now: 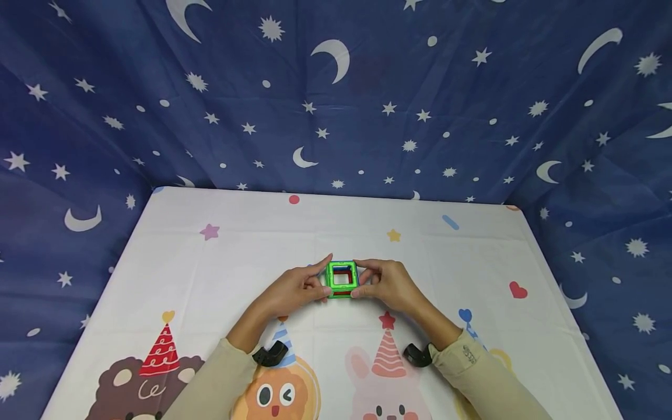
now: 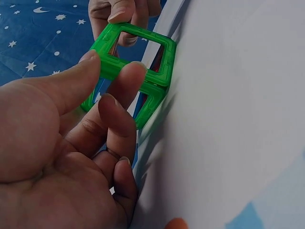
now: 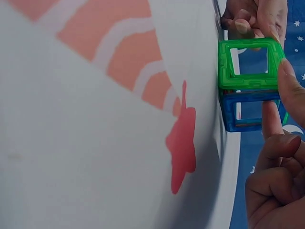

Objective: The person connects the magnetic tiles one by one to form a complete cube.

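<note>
A small cube of magnetic tiles [image 1: 342, 287] sits on the table between both hands. Its upper face is a green square frame; in the right wrist view a blue tile [image 3: 230, 112] forms the side toward the right hand, below the green tile [image 3: 248, 82]. Another green side shows in the left wrist view, under the top green frame [image 2: 167, 62]. Red edges appear within. My left hand [image 1: 294, 287] holds the cube's left side between thumb and fingers. From the right, my right hand [image 1: 391, 283] grips the opposite side, thumb at the near corner.
A white cloth printed with party animals, stars and a red heart [image 1: 518, 290] covers the table [image 1: 441, 262]. Dark blue curtain fabric [image 1: 367, 146] with moons and stars stands behind and at both sides. Black straps with camera mounts [image 1: 271, 354] circle the wrists.
</note>
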Available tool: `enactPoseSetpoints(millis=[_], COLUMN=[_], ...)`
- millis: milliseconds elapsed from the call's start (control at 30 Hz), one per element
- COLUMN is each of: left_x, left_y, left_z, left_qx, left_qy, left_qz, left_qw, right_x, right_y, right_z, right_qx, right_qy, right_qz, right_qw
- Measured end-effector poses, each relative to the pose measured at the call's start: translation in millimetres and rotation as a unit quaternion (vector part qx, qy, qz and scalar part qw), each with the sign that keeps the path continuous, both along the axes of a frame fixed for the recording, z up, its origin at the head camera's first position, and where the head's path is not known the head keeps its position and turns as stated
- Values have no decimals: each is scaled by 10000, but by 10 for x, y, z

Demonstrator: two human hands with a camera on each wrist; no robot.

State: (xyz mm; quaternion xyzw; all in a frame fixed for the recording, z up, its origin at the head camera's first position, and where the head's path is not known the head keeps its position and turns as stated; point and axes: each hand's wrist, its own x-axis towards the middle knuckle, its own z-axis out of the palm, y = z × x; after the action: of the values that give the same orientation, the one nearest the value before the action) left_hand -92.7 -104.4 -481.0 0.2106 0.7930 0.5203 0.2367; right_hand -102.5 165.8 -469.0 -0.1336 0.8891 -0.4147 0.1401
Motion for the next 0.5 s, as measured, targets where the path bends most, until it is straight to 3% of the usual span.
enactPoseSetpoints(millis=[500], left_x=[-11], left_y=[4], left_z=[-7], left_qx=[-68], left_qy=[-163], left_qz=[95], left_qw=[9998], right_x=[-37], right_y=[16], right_z=[-37], right_qx=[-58], right_qy=[-160], right_qz=[10], right_qw=[9999])
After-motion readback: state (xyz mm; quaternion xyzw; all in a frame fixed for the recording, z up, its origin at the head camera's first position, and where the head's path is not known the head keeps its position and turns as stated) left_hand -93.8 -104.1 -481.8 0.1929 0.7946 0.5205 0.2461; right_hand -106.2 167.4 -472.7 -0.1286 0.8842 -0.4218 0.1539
